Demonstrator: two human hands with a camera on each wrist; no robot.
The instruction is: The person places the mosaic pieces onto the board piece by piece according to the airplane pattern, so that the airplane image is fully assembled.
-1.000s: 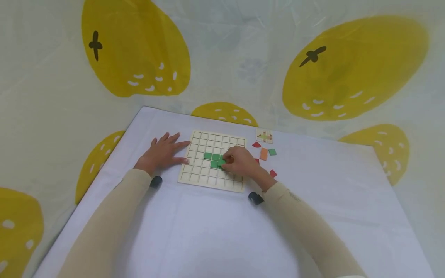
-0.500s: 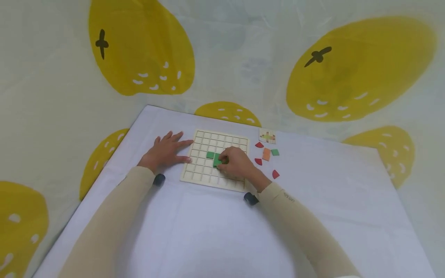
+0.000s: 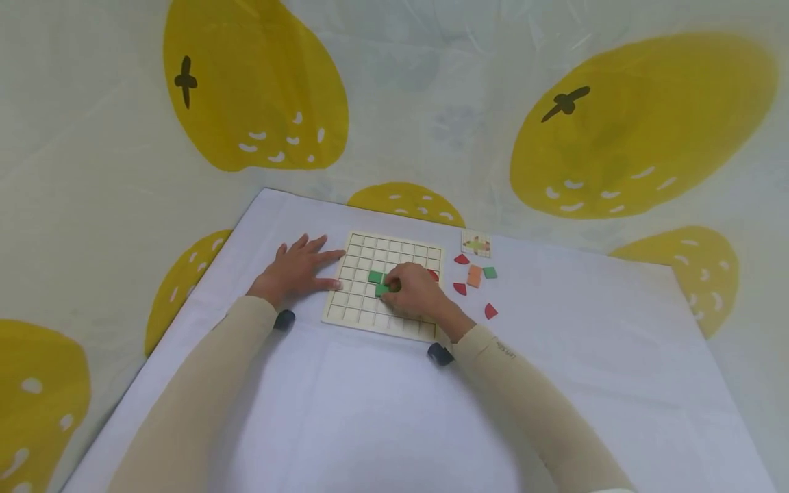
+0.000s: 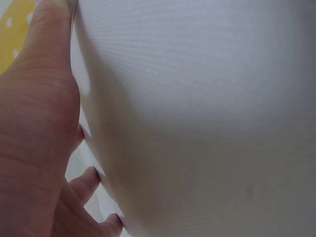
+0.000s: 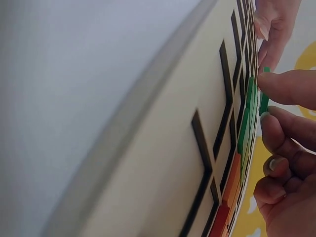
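A cream square-grid board (image 3: 351, 311) lies on the white-covered table. My right hand (image 3: 416, 291) is over its middle; in the right wrist view, thumb and forefinger pinch a green square tile (image 5: 264, 96) just off the board. Other green tiles (image 5: 244, 131) sit in the grid beneath it, with an orange tile (image 5: 231, 180) and a red piece (image 5: 220, 219) nearer the wrist. The hand hides part of these in the head view. Fingers spread, my left hand (image 3: 292, 274) rests flat on the table, its thumb and forefinger touching the board's left edge.
Right of the board lie several red quarter-circle pieces (image 3: 490, 311), two orange tiles (image 3: 474, 276) and a green tile (image 3: 490, 272). Behind them is a pattern card (image 3: 477, 244). A cloth printed with yellow fruit (image 3: 259, 89) hangs behind the table.
My right hand, still pinching the green tile, has shifted slightly left over the board, uncovering a red piece on its right side. The left hand stays at the board's edge. The head view has shifted a little.
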